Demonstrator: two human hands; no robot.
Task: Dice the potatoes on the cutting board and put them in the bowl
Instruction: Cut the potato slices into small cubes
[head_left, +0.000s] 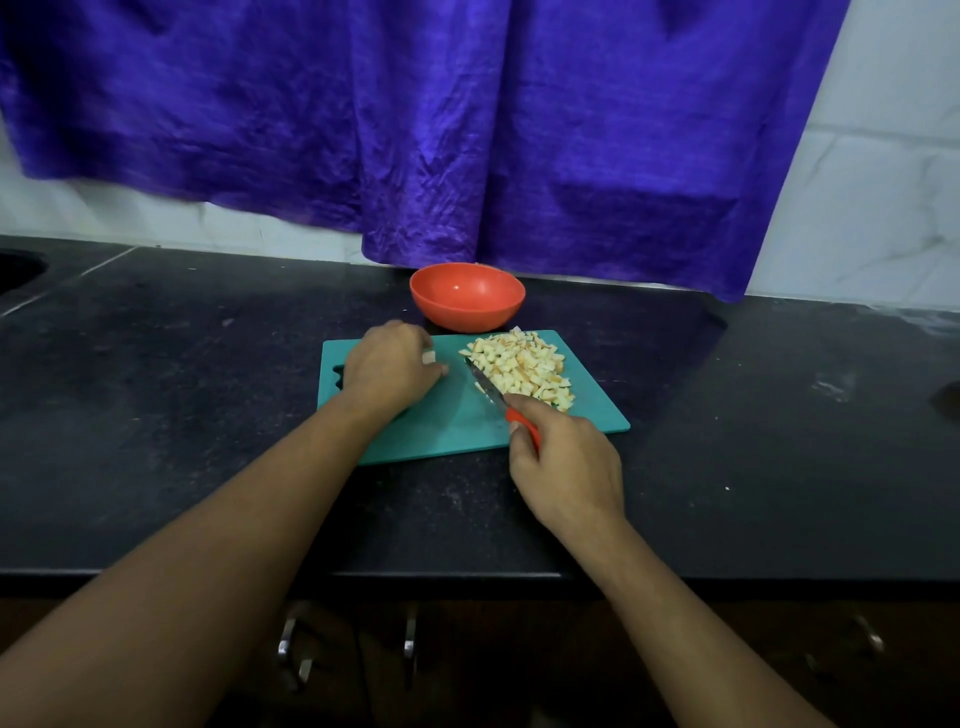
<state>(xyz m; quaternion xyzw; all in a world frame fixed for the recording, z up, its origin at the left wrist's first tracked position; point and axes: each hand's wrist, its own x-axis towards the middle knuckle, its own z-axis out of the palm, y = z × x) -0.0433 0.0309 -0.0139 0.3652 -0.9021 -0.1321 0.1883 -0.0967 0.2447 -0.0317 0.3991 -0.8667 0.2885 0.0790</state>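
Note:
A teal cutting board (452, 415) lies on the black counter. A heap of diced potato (522, 366) covers its right half. My right hand (566, 457) grips the red handle of a knife (488, 387), whose blade lies against the left side of the heap. My left hand (389, 366) rests palm down on the board's left half, fingers curled over a small potato piece (429, 357). An orange bowl (466, 296) stands just behind the board, and I see nothing in it.
The black counter (727, 441) stretches wide on both sides, its front edge close to me. A purple cloth (467, 130) hangs against the tiled wall behind the bowl. A dark sink opening (15, 270) sits at the far left. Cabinet handles (291, 644) show below the counter edge.

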